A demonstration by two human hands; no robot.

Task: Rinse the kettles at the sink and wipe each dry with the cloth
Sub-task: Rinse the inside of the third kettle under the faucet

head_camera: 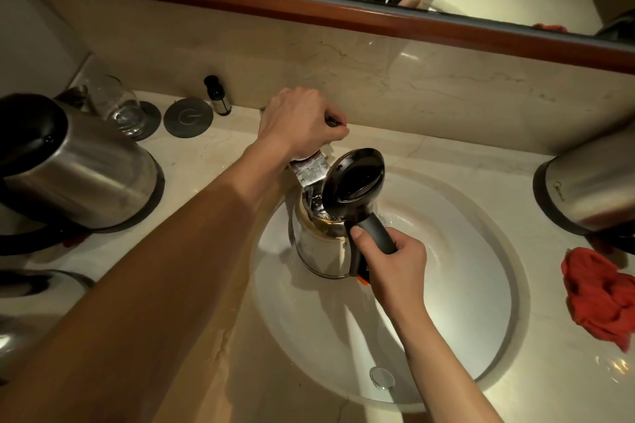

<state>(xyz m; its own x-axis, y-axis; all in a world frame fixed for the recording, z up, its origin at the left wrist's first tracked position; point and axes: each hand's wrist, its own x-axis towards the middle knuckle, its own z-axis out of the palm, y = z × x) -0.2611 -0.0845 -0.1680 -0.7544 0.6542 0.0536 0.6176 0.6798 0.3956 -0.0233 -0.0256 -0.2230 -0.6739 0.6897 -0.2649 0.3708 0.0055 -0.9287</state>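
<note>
A steel kettle (318, 247) with its black lid (354, 178) flipped open stands in the white sink (481, 285), under the chrome faucet spout (311, 171). My right hand (395, 268) grips the kettle's black handle. My left hand (299, 122) reaches over the faucet and grips its handle at the back. A red cloth (601, 295) lies crumpled on the counter right of the sink.
Another steel kettle (79, 168) sits on the counter at left, a further one (591, 189) at right, and part of one (34, 288) at lower left. A glass (118, 105), round coasters (188, 117) and a small dark bottle (217, 96) stand by the back wall. A mirror hangs above.
</note>
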